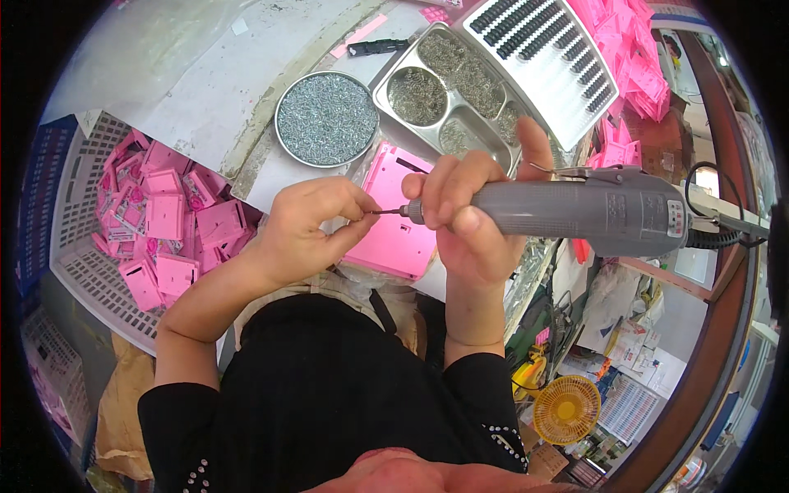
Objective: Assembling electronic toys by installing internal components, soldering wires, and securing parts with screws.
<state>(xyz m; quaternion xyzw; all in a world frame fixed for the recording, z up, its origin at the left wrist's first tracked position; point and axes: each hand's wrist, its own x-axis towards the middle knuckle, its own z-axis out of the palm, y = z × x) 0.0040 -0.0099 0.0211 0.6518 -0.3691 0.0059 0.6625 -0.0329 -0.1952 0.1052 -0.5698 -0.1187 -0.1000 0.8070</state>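
My right hand (475, 193) is wrapped round a grey electric screwdriver (575, 215), held sideways with its bit toward the left. One finger is raised off the tool. My left hand (312, 222) pinches at the tip of the bit; whatever is between the fingertips is too small to make out. Beneath both hands lies a flat pink plastic panel (399, 251) with a dark slot near its top, partly hidden by the tool and fingers. Just beyond my left hand sits a round metal dish (279, 123) full of small silvery screws (329, 115).
A metal compartment tray (393, 72) of small springs stands behind the panel, beside a white board (567, 59) with rows of black parts. At left, a white basket (82, 251) holds pink parts (164, 215). More pink pieces (633, 57) are piled far right; a yellow basket (567, 409) sits lower right.
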